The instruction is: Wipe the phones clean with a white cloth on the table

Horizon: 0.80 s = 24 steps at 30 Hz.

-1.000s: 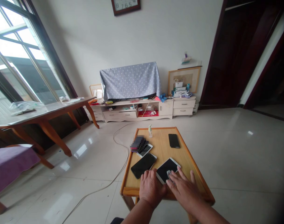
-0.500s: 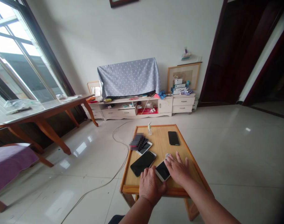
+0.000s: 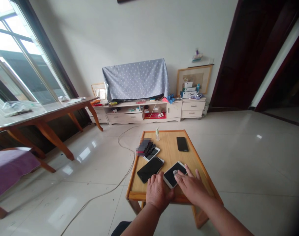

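Note:
A white-framed smartphone (image 3: pixel 169 177) with a dark screen lies face up near the front of the small wooden table (image 3: pixel 164 140). My left hand (image 3: pixel 157 192) grips its near left edge, fingers bent and thumb along the lower side. Over the screen, my right hand (image 3: pixel 193 187) pinches a small pale wipe (image 3: pixel 175 172) and presses it on the glass, its other fingers spread. A black smartphone (image 3: pixel 149 170) lies just beyond my left hand. Behind that are another white phone (image 3: pixel 153 153) and a dark, pixelated stack (image 3: pixel 144 147).
A small pump bottle (image 3: pixel 157 134) stands at the table's far edge, and another black phone (image 3: pixel 182 144) lies far right. A cable (image 3: pixel 110 190) runs across the floor on the left. Beyond is a low cabinet (image 3: pixel 126 117); a larger table (image 3: pixel 53 109) stands left.
My right hand has drawn the wipe from the phone's far end back toward the middle of the screen. More of the phone's far end shows. My left hand stays at its edge.

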### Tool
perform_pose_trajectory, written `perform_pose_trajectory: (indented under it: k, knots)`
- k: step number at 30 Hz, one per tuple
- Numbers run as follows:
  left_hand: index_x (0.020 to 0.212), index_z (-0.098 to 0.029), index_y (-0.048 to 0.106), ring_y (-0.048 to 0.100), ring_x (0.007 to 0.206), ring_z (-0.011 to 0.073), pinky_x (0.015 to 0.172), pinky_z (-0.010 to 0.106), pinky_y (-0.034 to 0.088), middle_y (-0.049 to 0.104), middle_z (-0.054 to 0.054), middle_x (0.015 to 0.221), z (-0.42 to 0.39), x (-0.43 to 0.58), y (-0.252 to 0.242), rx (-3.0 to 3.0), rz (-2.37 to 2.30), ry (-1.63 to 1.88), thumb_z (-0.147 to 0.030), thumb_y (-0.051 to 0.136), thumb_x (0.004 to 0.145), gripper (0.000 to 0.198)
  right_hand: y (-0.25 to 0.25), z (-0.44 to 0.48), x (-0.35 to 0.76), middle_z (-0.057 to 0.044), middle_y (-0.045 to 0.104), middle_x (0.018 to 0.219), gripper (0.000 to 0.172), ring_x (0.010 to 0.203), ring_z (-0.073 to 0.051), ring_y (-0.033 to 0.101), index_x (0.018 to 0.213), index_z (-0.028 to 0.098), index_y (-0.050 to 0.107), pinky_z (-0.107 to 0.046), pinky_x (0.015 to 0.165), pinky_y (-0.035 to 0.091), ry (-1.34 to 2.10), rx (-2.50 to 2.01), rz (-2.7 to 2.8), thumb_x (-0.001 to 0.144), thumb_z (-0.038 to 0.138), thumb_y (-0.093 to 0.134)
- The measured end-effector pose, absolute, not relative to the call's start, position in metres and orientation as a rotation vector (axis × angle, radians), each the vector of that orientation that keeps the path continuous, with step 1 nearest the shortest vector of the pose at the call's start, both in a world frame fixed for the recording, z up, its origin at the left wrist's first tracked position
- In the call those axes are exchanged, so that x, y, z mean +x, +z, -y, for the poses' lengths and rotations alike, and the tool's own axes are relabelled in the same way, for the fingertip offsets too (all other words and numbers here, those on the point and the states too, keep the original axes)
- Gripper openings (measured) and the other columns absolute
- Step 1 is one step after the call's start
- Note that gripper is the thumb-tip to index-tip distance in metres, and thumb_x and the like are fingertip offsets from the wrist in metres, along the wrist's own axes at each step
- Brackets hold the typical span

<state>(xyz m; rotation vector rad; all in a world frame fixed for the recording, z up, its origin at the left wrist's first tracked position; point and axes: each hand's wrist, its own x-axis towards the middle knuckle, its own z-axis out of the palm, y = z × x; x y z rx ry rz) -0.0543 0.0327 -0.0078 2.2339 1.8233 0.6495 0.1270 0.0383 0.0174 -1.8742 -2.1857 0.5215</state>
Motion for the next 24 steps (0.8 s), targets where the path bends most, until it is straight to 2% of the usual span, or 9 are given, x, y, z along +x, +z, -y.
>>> perform_pose_trajectory:
  k: [5, 10, 13, 18, 24]
  knots:
    - [0.129, -0.024, 0.050, 0.050, 0.116, 0.0261, 0.102, 0.037, 0.033, 0.061, 0.006, 0.123, -0.031, -0.050, 0.001, 2.233, -1.893, 0.588, -0.046, 0.066, 0.072, 0.063, 0.018, -0.047, 0.102, 0.001, 0.044, 0.151, 0.062, 0.150, -0.030, 0.008, 0.142, 0.030, 0.049, -0.064, 0.116, -0.002, 0.472, -1.816, 2.220, 0.100, 0.057, 0.012]
    - [0.128, -0.024, 0.050, 0.049, 0.118, 0.0260, 0.104, 0.038, 0.030, 0.062, 0.007, 0.122, -0.028, -0.047, 0.006, 2.186, -1.920, 0.605, -0.036, 0.060, 0.078, 0.053, 0.018, -0.021, 0.099, 0.003, 0.051, 0.146, 0.061, 0.150, -0.026, 0.010, 0.137, 0.034, 0.054, -0.061, 0.117, -0.005, 0.624, -1.639, 2.326, 0.101, 0.054, 0.009]
    - [0.129, -0.024, 0.049, 0.048, 0.120, 0.0271, 0.106, 0.039, 0.029, 0.061, 0.006, 0.123, -0.029, -0.049, 0.003, 2.190, -1.892, 0.628, -0.041, 0.063, 0.074, 0.059, 0.013, -0.025, 0.119, 0.004, 0.051, 0.145, 0.060, 0.150, -0.027, 0.009, 0.136, 0.037, 0.054, -0.064, 0.116, -0.005, 0.582, -1.752, 2.254, 0.100, 0.056, 0.010]
    - [0.128, -0.023, 0.051, 0.049, 0.118, 0.0282, 0.104, 0.038, 0.032, 0.061, 0.007, 0.120, -0.031, -0.051, -0.002, 2.230, -1.850, 0.641, -0.045, 0.066, 0.069, 0.065, 0.009, -0.055, 0.130, 0.002, 0.044, 0.151, 0.061, 0.150, -0.031, 0.006, 0.139, 0.032, 0.052, -0.068, 0.114, -0.003, 0.382, -1.992, 2.118, 0.100, 0.055, 0.012]
    - [0.124, -0.024, 0.052, 0.050, 0.115, 0.0264, 0.102, 0.038, 0.033, 0.063, 0.005, 0.116, -0.031, -0.049, -0.002, 2.194, -1.895, 0.643, -0.041, 0.060, 0.075, 0.052, 0.012, -0.027, 0.105, 0.002, 0.047, 0.149, 0.059, 0.149, -0.028, 0.012, 0.140, 0.033, 0.050, -0.063, 0.116, -0.005, 0.467, -1.695, 2.317, 0.101, 0.054, 0.011]
